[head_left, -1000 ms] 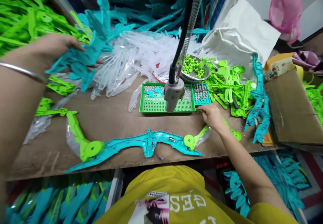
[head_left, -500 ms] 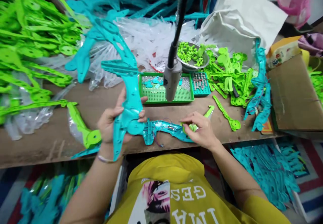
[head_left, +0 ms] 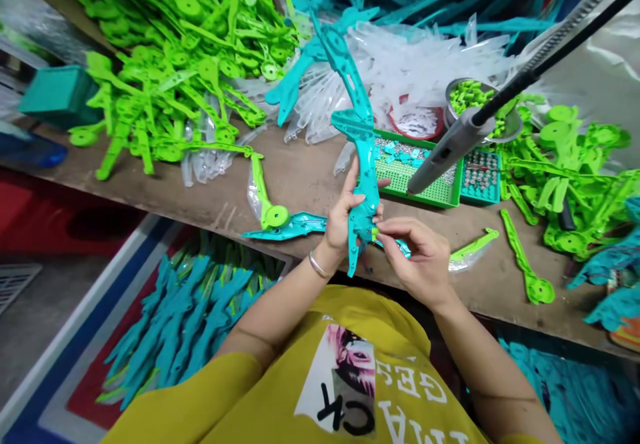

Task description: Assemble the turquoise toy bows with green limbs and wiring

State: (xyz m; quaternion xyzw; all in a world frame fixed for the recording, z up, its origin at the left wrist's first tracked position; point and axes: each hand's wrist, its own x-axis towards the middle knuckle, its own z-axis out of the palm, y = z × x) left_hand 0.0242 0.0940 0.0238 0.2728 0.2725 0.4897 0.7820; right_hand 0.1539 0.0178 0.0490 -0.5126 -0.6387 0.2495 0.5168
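Observation:
Upright in my left hand is a long turquoise plastic shell with branching, blade-like ends, gripped near its lower end. My right hand pinches a small lime-green plastic piece against the shell's lower part. The fingertips partly hide where the two meet. Behind my wrists, another turquoise piece lies along the table edge. Left of my hands is a lime-green arm with a round end and clear plastic. To the right lie a slim green-and-clear piece and a green round-ended arm.
A lamp on a flexible neck reaches over a green perforated tray and a small turquoise tray. Behind stand a metal bowl of green bits and clear plastic blades. Green parts are heaped left.
The view has swung left. My right hand has left the turquoise piece on the table and come to the held shell's lower end, with the small green piece in its fingers.

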